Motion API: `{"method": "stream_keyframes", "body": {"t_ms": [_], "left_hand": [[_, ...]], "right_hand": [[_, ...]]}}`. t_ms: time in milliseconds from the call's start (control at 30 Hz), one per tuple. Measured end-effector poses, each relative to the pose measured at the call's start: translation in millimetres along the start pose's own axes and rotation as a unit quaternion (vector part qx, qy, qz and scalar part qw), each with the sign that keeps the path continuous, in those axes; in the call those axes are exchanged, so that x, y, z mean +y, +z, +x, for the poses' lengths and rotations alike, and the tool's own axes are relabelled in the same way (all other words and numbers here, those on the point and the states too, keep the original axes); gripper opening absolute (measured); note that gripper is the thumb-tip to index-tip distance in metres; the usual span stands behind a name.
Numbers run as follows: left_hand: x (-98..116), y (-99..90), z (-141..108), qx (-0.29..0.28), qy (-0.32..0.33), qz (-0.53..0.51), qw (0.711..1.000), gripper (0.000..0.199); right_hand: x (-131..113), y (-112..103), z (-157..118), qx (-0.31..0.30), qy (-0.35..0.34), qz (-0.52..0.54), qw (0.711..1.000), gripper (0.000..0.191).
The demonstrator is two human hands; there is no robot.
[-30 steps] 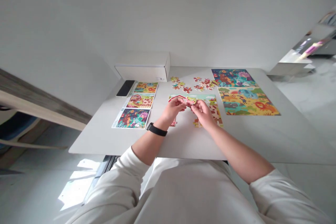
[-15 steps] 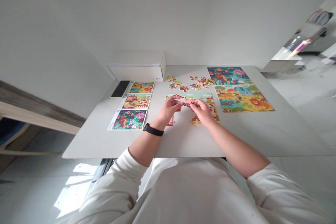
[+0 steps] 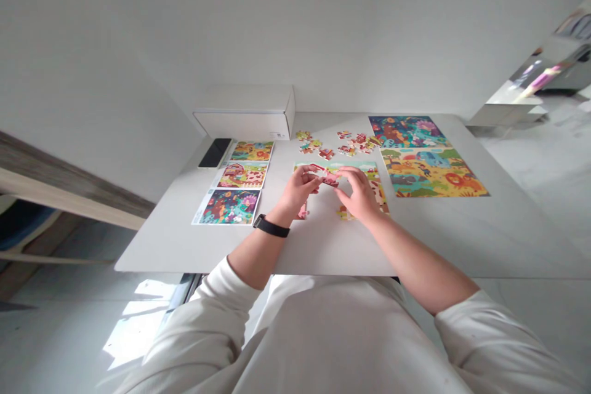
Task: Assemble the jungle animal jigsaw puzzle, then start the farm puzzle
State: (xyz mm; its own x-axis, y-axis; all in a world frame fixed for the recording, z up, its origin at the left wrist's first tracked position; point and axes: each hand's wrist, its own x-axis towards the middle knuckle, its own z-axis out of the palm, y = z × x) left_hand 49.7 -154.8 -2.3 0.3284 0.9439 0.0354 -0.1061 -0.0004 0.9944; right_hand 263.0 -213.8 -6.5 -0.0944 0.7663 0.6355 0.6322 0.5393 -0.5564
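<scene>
L hand [image 3: 302, 189], black watch [image 3: 271, 227] on wrist: grip closed on pink jigsaw pc [image 3: 329, 178], held over part-built puzzle [image 3: 344, 167]. Another red pc [image 3: 302, 212] on worktop [image 3: 323, 252] just below L hand. R hand [image 3: 361, 196]: grip open, curved, just beside pink pc, holding nothing. Loose pcs [image 3: 355, 146] farther up worktop. Three picture cards [image 3: 242, 175] left of hands, phone [image 3: 214, 153] beside top card, white box [image 3: 244, 113] at back edge, two finished puzzles [image 3: 418, 149] on right.

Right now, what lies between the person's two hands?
The head view shows a small pink-and-red jigsaw piece between the left hand and right hand, over the part-built jigsaw puzzle.
</scene>
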Motion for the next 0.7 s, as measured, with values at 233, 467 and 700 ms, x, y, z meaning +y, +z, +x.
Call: {"method": "stream_keyframes", "body": {"t_ms": [233,467,700], "left_hand": [[6.5,-14.5,1.9,-0.007,0.039,0.107,0.994,0.05],[16.6,-55.1,8.3,0.018,0.042,0.342,0.939,0.022],[8.8,-66.3,2.8,-0.058,0.06,0.475,0.876,0.013]], "right_hand": [[5.2,1.4,-1.9,-0.041,0.031,-0.02,0.998,0.043],[4.7,5.3,-6.2,-0.159,-0.008,0.015,0.987,0.04],[-2.1,13.2,-14.0,-0.234,-0.063,-0.003,0.97,0.033]]}}
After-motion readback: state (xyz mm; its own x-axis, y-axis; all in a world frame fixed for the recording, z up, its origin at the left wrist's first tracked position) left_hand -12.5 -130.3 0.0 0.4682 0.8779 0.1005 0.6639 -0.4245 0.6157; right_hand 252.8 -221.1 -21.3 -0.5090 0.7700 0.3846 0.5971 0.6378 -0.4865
